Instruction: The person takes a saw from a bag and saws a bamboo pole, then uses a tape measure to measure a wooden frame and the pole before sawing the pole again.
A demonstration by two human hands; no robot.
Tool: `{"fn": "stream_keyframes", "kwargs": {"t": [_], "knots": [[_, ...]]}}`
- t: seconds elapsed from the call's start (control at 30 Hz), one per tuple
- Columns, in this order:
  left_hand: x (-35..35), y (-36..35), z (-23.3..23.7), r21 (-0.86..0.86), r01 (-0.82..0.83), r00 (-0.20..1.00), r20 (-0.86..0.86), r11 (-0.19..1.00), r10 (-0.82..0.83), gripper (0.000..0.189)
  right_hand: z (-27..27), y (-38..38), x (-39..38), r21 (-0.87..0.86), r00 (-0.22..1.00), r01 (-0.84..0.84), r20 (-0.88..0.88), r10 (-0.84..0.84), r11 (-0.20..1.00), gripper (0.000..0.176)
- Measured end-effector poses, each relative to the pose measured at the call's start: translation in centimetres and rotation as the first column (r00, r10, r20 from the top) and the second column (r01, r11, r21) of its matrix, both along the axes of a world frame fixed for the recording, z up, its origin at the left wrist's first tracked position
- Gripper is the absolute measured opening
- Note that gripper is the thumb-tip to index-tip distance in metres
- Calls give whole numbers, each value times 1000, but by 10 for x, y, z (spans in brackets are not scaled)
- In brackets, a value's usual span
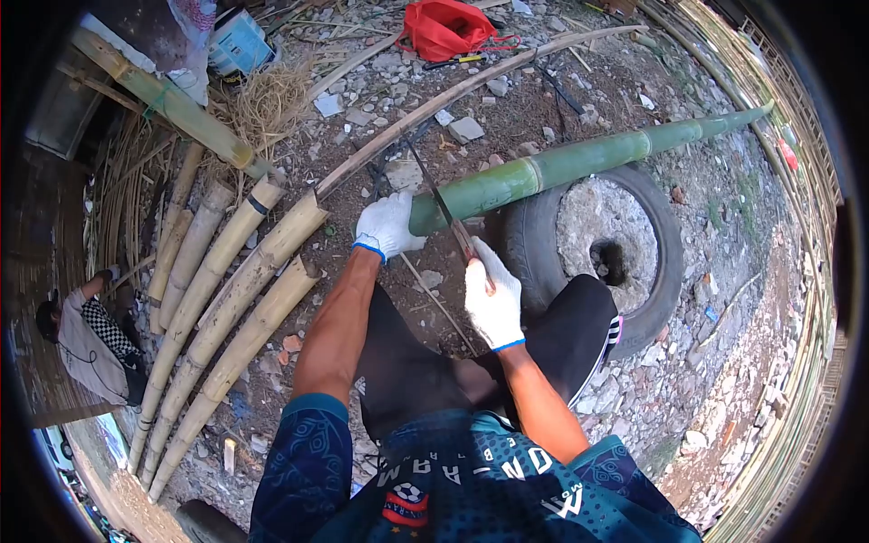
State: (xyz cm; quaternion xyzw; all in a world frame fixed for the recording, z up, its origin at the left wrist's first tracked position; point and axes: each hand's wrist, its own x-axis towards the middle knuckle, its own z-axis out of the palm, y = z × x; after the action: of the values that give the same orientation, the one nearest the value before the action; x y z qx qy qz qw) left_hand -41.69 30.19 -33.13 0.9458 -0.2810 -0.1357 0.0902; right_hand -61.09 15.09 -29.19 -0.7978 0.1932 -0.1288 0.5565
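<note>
left hand fingers clamped on green bamboo | right hand fingers clamped on saw

1. Long green bamboo pole: smooth, faintly glossy skin.
2. Thin dark metal saw blade: dull, matt.
3. Left hand and right hand: white knitted cloth gloves with blue cuffs.
4. Black rubber tyre: matt, dusty.
5. Pale tan dry bamboo poles: matt, woody.
6. Red cloth bag: slightly shiny.
7. Ground: rough stones, dirt.
</note>
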Motion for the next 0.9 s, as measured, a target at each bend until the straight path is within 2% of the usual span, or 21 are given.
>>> {"fn": "stream_keyframes", "kwargs": {"t": [0.03, 0.13, 0.17, 0.2, 0.23, 0.27, 0.33, 0.4, 0.43, 0.47, 0.5, 0.53, 0.6, 0.63, 0.67, 0.7, 0.73, 0.8, 0.83, 0.87, 0.9], "knots": [[1, -2, 5, 11, -17, 1000, -7, 1000, 17, 75, -11, -1, -30, -100, 996, 27, 92, -18, 995, 38], [12, -7, 2, -7, -55, 998, 6, 998, 55, 77, -13, -5, -92, 25, 995, 16, 99, -18, 1000, 37], [8, -4, -4, -9, -47, 999, 9, 999, 47, 77, -27, -5, -76, -63, 987, 28, 157, -18, 998, 37], [-1, -1, -8, -9, -31, 999, 12, 999, 31, 77, -13, -7, -45, -125, 982, 10, 191, 14, 992, 36], [-3, -3, -2, 46, -33, 999, 15, 998, 33, 74, 2, -6, -10, -102, 999, -4, 51, 9, 995, 38], [-1, -4, -4, 43, -36, 999, 27, 998, 35, 74, -13, -3, 27, 28, 997, 13, 80, -15, 1000, 39], [-3, -1, -3, -16, -4, 997, 73, 1000, 5, 73, -11, -1, 61, 18, 985, -22, 171, 18, 1000, 37], [-5, 1, -2, -14, -22, 999, 48, 1000, 23, 73, 0, -2, 17, 54, 999, -14, 41, 12, 998, 37], [1, 0, -2, -17, -24, 999, 26, 1000, 25, 73, -8, -3, -16, -107, 995, 21, 102, -10, 994, 36], [1, 0, -5, -19, -29, 1000, -7, 999, 29, 73, -19, -7, -55, -47, 993, 1, 118, 5, 999, 36], [1, -2, -6, -27, -35, 999, -17, 999, 35, 73, -18, -9, -85, -89, 983, 22, 182, -6, 996, 37], [4, -4, -5, -21, -52, 999, -2, 998, 52, 73, -7, -10, -99, 169, 999, 33, -36, -27, 985, 37], [-7, 1, -10, 17, -52, 998, -17, 999, 52, 73, -21, -10, -63, -175, 993, 7, 118, 14, 985, 37], [-4, -2, -8, 17, -58, 998, 7, 998, 58, 74, -12, -3, -26, -59, 995, 31, 91, -25, 998, 37], [-2, -3, -7, 16, -64, 998, 26, 998, 64, 74, 4, 0, 11, -30, 1000, -18, 0, 18, 999, 38], [-1, -1, -9, 9, -35, 999, 41, 999, 35, 74, -12, 6, 42, 22, 986, 10, 165, -14, 1000, 38], [-5, 2, -9, 10, -39, 998, 39, 999, 39, 74, -13, 5, 52, 35, 990, 13, 142, -18, 999, 38], [1, -1, -5, 11, -35, 999, -16, 999, 35, 76, -9, -1, 19, -17, 995, 4, 95, -3, 1000, 39], [3, -4, -4, 2, -26, 1000, -11, 1000, 26, 76, -4, -4, -11, -116, 996, 9, 93, 2, 993, 38], [7, -7, -2, -6, -29, 999, -14, 1000, 29, 78, -19, -8, -47, -130, 984, -11, 174, 34, 991, 37], [1, -4, -5, -1, -36, 999, -35, 999, 36, 80, -21, -8, -77, -58, 981, 0, 191, 11, 998, 36]]}}
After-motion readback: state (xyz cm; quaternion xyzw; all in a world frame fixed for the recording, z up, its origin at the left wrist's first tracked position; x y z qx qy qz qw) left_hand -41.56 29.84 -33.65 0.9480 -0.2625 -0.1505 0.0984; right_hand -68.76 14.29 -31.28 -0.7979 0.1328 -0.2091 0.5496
